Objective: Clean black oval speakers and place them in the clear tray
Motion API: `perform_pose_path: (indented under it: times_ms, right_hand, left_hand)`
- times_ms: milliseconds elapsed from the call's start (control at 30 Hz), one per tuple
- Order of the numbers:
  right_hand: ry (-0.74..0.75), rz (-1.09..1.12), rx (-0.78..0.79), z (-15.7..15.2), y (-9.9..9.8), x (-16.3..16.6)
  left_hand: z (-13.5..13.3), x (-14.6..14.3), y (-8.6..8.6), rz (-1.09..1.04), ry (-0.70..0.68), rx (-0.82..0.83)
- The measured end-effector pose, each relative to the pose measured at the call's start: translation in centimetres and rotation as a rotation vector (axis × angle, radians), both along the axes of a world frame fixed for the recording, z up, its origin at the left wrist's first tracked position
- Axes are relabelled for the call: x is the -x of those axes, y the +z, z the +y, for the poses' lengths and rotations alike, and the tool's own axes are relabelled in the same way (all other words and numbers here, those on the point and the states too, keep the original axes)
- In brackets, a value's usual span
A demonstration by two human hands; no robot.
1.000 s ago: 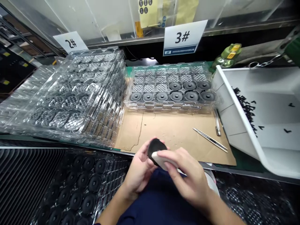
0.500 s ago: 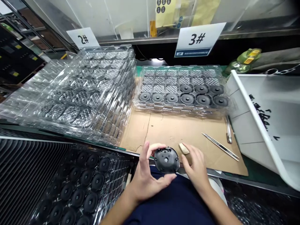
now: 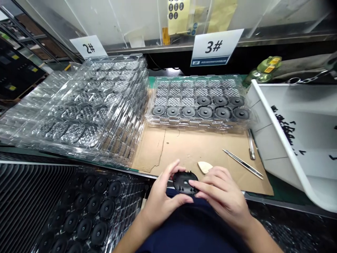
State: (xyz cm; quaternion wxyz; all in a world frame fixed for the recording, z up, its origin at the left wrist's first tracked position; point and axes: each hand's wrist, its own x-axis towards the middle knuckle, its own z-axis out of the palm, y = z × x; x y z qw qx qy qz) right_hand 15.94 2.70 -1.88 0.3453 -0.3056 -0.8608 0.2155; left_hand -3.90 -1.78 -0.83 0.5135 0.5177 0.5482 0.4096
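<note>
A round black speaker part [image 3: 183, 182] sits between both my hands, just in front of the table's near edge. My left hand [image 3: 160, 200] curls round its left side, thumb below and fingers above. My right hand [image 3: 222, 195] grips its right side with the fingers pressed on it. A small cream wedge-shaped piece [image 3: 205, 166] lies on the cardboard sheet [image 3: 200, 147] right beside my right fingers, untouched.
A clear tray [image 3: 197, 102] partly filled with black speaker parts stands behind the cardboard. Stacked empty clear trays [image 3: 86, 105] fill the left. Tweezers [image 3: 242, 163] and a pen-like tool [image 3: 251, 144] lie right. A white bin [image 3: 295, 133] holds small black bits. Another tray of speakers [image 3: 89, 218] is lower left.
The cream piece left my right hand and now lies on the cardboard. My right hand then moved onto the black part, which both hands now hold lower and flatter.
</note>
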Motion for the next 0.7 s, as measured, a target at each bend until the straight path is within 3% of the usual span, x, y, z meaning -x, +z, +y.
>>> perform_pose_path:
  times_ms: [133,233,333,433,533,700]
  right_hand:
    - [-0.139,0.143,0.107,-0.9,-0.4,0.3]
    - [-0.216,0.126,0.212,-1.6,-2.3,-0.4]
    - [-0.403,0.023,0.323,-1.1,-5.7,-2.6]
    - [-0.578,-0.017,0.344,0.4,-9.6,-5.4]
    - [-0.665,-0.004,0.318,1.2,-12.7,-7.4]
    - [-0.723,0.036,0.205,0.6,-14.9,-7.4]
  left_hand:
    - [0.6,-0.1,-0.8,0.038,-0.01,0.158]
    - [1.7,0.0,-1.2,0.122,0.011,0.09]
    - [4.8,0.3,-0.8,0.261,0.079,-0.03]
    - [10.6,0.6,0.2,0.433,0.14,-0.19]
    - [18.5,0.6,0.8,0.595,0.133,-0.323]
    - [30.7,-0.7,-0.6,0.785,0.049,-0.363]
